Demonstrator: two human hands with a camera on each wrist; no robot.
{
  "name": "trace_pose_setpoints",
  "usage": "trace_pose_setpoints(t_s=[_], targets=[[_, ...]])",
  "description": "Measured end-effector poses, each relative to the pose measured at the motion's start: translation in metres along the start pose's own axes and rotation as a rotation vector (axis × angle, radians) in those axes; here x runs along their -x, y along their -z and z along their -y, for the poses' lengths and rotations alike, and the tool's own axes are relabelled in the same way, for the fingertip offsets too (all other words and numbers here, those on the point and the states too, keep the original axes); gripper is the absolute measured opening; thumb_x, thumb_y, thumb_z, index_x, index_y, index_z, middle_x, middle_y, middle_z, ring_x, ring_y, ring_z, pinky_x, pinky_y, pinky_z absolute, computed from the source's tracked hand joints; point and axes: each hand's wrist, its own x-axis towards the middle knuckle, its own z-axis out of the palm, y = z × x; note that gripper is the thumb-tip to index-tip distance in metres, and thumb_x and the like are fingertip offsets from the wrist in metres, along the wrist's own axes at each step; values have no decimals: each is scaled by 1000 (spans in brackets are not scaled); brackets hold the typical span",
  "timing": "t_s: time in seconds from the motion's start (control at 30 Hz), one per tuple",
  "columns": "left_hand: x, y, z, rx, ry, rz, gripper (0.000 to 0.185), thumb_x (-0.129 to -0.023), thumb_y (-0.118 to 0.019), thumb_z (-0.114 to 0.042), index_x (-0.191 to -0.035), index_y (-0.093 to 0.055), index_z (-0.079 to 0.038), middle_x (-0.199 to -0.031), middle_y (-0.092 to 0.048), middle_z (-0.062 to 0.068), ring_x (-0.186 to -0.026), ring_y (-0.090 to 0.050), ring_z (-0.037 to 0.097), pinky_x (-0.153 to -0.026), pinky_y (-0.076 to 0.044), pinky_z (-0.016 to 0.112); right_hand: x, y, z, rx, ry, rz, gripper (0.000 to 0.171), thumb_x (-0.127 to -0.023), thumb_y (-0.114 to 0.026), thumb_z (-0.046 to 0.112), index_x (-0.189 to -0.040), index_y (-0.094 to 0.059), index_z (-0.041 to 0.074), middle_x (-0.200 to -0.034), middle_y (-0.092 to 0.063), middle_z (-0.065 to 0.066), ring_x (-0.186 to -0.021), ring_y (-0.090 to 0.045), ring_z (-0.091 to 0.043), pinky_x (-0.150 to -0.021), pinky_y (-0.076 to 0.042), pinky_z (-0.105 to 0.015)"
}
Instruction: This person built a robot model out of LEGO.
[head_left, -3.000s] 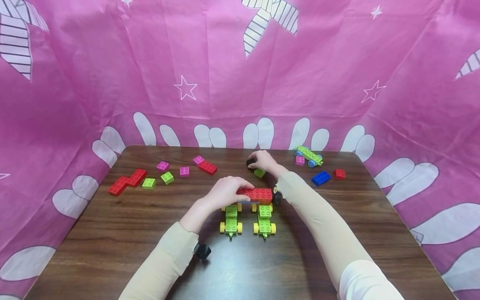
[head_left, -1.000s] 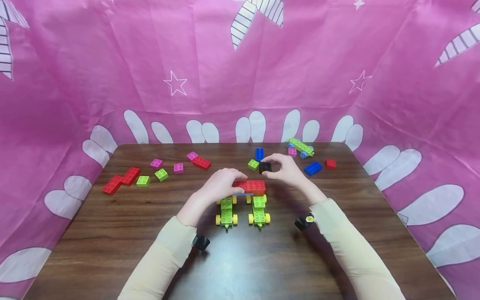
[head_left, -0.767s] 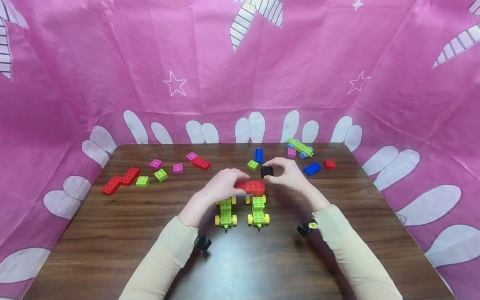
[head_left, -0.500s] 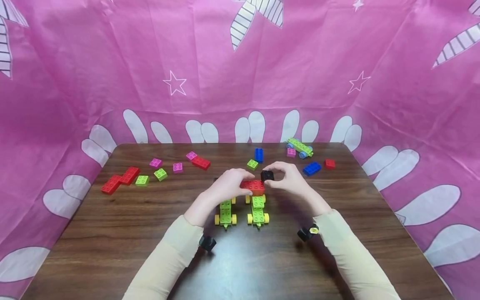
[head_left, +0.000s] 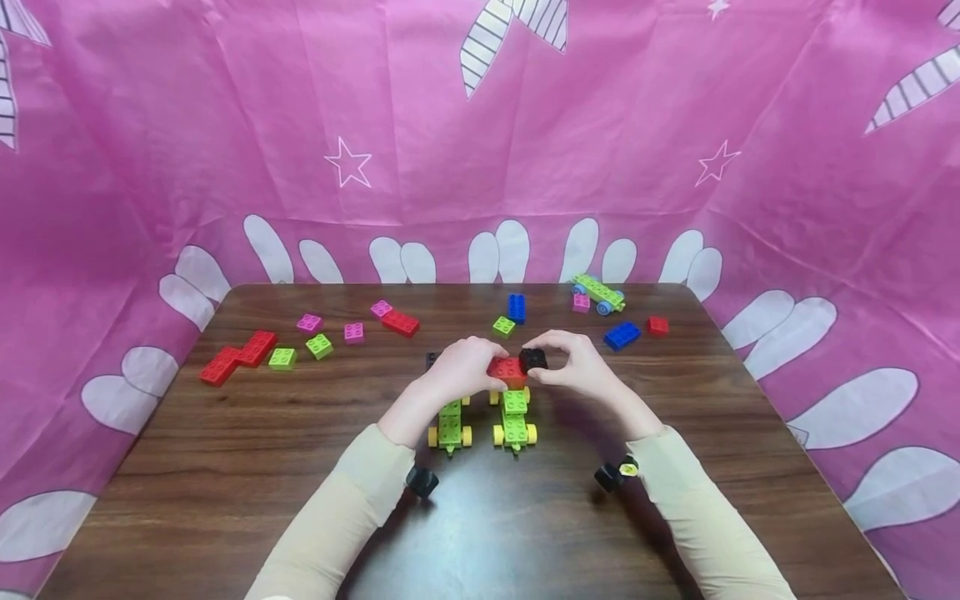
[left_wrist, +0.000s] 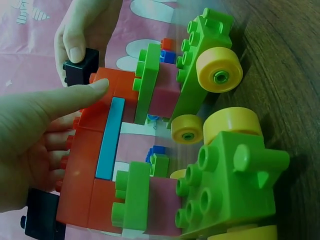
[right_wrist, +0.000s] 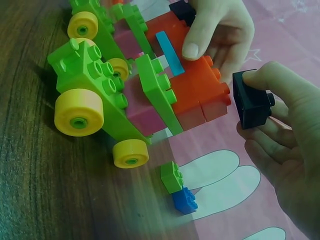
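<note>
left hand (head_left: 460, 367) hides part of red bricks (head_left: 510, 374), head view

The left hand (left_wrist: 31, 124) holds red bricks (left_wrist: 80, 170); the right hand (left_wrist: 87, 27) pinches a black brick (left_wrist: 85, 69).

Pretty ordinary dark wood-grain table (head_left: 187, 500), filling most of the lower frame. Upper left, got two touching long red bricks (head_left: 257, 348), two small lime bricks (head_left: 319, 346) and three pink bricks (head_left: 353, 333), with one up against another long red brick (head_left: 400, 323). Upper middle, a lone lime brick (head_left: 503, 327) near a blue brick (head_left: 516, 309). Upper right, a blue-wheeled lime base (head_left: 597, 292), a fourth pink brick (head_left: 581, 302) just beside, plus another blue brick (head_left: 622, 336) and small red brick (head_left: 657, 326). Below centre, two yellow-wheeled lime bases (head_left: 514, 430).
</note>
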Motion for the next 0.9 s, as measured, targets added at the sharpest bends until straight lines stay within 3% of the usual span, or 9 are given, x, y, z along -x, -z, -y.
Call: trace_pose_setpoints(t_s=[0.33,0.9], targets=[[-3,-4,1,-19,36,-12,42,-84,-78,-30,-121,-70,-13,-109,-73,2,-91,-65,15,-83,-55,32,-2,-4,-2,20,1,-1,34,-81,-78,13,-114,-70,8,-110,-71,-5,-105,-64,-22,-97,-51,-50],[-2,-6,2,-23,27,-38,41,-83,-78,-31,-119,-71,-13,-108,-73,2,-91,-64,16,-83,-54,32,-7,-2,4,69,12,67,33,-83,-78,13,-114,-70,6,-109,-71,-7,-104,-64,-23,-94,-53,-47]])
